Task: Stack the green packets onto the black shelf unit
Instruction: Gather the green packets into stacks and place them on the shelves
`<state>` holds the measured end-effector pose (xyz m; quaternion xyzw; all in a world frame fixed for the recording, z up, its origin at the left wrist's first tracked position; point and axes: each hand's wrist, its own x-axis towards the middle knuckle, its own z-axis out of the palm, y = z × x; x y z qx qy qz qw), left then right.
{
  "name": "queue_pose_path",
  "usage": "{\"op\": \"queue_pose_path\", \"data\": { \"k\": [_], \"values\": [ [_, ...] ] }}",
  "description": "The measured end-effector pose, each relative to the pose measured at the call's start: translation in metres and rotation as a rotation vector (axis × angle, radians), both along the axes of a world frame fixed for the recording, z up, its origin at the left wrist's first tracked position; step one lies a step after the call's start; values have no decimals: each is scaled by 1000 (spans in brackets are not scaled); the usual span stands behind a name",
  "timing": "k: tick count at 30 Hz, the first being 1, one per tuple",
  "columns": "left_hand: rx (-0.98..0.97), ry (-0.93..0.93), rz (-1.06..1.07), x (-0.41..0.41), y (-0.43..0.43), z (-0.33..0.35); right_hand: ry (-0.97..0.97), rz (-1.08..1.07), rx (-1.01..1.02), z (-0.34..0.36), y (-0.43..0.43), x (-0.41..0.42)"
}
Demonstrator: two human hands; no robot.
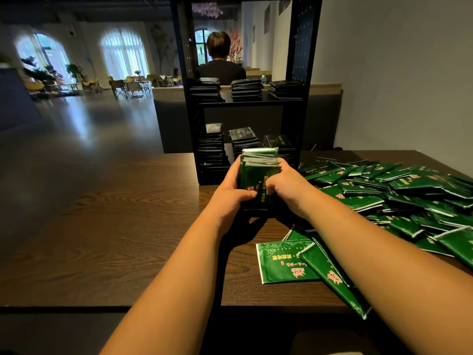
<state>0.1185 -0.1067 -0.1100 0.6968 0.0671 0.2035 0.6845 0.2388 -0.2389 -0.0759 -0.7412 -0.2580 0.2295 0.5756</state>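
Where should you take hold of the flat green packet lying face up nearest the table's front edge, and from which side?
Pinch the flat packet by its left edge, coming from the left. It lies flat on the table, and a tilted packet covers its right side, so probably only the left edge is free to lift.

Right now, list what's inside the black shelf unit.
Three packet stacks on each of two shelves. The held bundle, left hand and right hand cover the lower middle stack's base.
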Motion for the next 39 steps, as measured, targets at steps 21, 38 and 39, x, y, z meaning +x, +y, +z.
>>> {"op": "queue_pose_path", "data": {
  "k": [21,38,39],
  "values": [
    [123,92,97,-9,-10,5,93,77,-18,-8,6,-10],
    [167,154,188,-7,-16,2,-105,139,-242,-10,-3,10],
    [149,145,195,-7,-16,2,-100,142,-225,-9,-4,9]
  ]
}}
